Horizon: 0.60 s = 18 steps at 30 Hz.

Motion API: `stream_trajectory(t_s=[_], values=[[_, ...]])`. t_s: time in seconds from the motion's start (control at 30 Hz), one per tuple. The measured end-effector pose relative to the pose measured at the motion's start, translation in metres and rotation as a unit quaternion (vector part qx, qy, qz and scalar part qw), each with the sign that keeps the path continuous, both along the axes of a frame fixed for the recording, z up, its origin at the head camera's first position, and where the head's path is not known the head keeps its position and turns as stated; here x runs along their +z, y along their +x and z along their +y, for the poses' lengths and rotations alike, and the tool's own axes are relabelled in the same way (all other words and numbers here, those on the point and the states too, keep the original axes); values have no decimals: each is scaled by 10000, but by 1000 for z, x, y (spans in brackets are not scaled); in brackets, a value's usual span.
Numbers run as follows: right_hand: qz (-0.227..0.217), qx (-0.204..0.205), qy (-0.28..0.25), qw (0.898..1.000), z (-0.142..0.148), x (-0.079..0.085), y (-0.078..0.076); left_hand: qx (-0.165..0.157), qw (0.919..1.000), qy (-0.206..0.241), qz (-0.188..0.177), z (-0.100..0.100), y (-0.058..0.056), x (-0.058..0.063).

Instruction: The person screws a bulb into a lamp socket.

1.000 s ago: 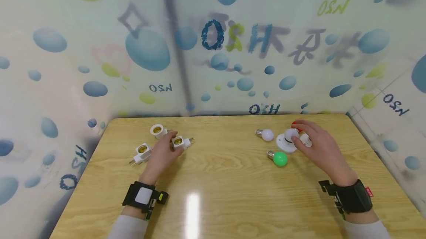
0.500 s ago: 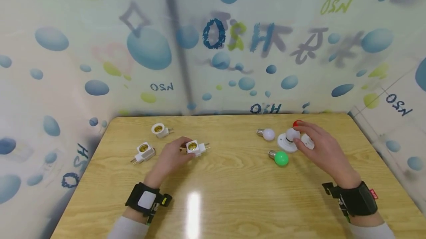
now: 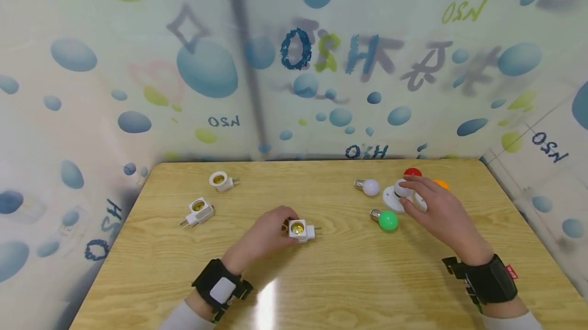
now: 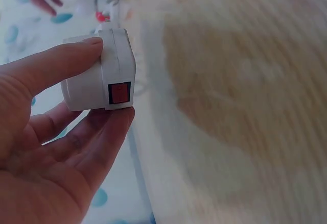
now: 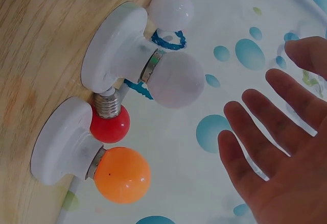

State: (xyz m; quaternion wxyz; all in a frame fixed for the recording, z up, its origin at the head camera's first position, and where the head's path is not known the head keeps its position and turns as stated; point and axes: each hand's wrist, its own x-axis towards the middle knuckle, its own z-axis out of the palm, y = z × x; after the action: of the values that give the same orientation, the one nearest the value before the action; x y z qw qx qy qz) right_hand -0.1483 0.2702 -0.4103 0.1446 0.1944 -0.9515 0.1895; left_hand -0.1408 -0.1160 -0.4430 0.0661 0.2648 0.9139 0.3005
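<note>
Near the middle of the table in the head view, my left hand (image 3: pixel 264 235) pinches a white plug-in bulb socket (image 3: pixel 298 230) between thumb and fingers. Its metal prongs point right and its gold-lined opening faces up. The left wrist view shows a red switch (image 4: pixel 119 93) on the socket's side. My right hand (image 5: pixel 291 157) has its fingers extended and apart, close to a white bulb (image 5: pixel 176 80) without touching it. That bulb sits in a round white lamp holder (image 5: pixel 115 45). Beside it, an orange bulb (image 5: pixel 122 175) sits in a second lamp holder (image 5: pixel 61 142).
A red bulb (image 5: pixel 111 124) lies by the two holders. Loose white (image 3: pixel 370 187) and green (image 3: pixel 388 220) bulbs lie left of them. Two more plug-in sockets, one square (image 3: pixel 199 210) and one round (image 3: pixel 220 181), lie at the table's left. A patterned wall (image 3: pixel 294 116) rises behind.
My left hand has carried the socket from the left group rightward and nearer to me. The right hand has drawn slightly off the white bulb, and the orange bulb now shows behind it.
</note>
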Motion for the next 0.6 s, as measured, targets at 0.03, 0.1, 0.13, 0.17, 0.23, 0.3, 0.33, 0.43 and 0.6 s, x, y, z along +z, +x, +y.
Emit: stream_trajectory(t_s=[0.03, 0.1, 0.13, 0.17, 0.23, 0.3, 0.33, 0.43, 0.6], values=[[-1, 10, 12, 10000, 0, -1, 0, -43, 10000, -60, 35, 2, 1, -2], [9, 38, 63, 10000, -1, -2, 0, -63, 9998, -169, 62, 5, 2, -5], [17, 54, 91, 9999, -1, -2, 0, -42, 9998, -193, 32, 6, 3, -6], [31, 66, 129, 9999, -1, -3, 0, -18, 9998, -221, 13, 7, 4, -7], [51, 69, 204, 9998, 0, -4, 1, 15, 9997, -246, -39, 7, 4, -9], [27, 50, 263, 9996, 0, -4, 1, 15, 9997, -246, -58, 8, 5, -9], [-10, 55, 300, 9995, 0, -4, 2, 13, 9997, -249, -71, 8, 5, -10], [-124, 27, 351, 9993, -1, -5, 4, -4, 9996, -267, -100, 7, 4, -10], [-244, 93, 307, 9992, -2, -8, 7, -17, 9989, -381, -257, 6, 6, -11]])
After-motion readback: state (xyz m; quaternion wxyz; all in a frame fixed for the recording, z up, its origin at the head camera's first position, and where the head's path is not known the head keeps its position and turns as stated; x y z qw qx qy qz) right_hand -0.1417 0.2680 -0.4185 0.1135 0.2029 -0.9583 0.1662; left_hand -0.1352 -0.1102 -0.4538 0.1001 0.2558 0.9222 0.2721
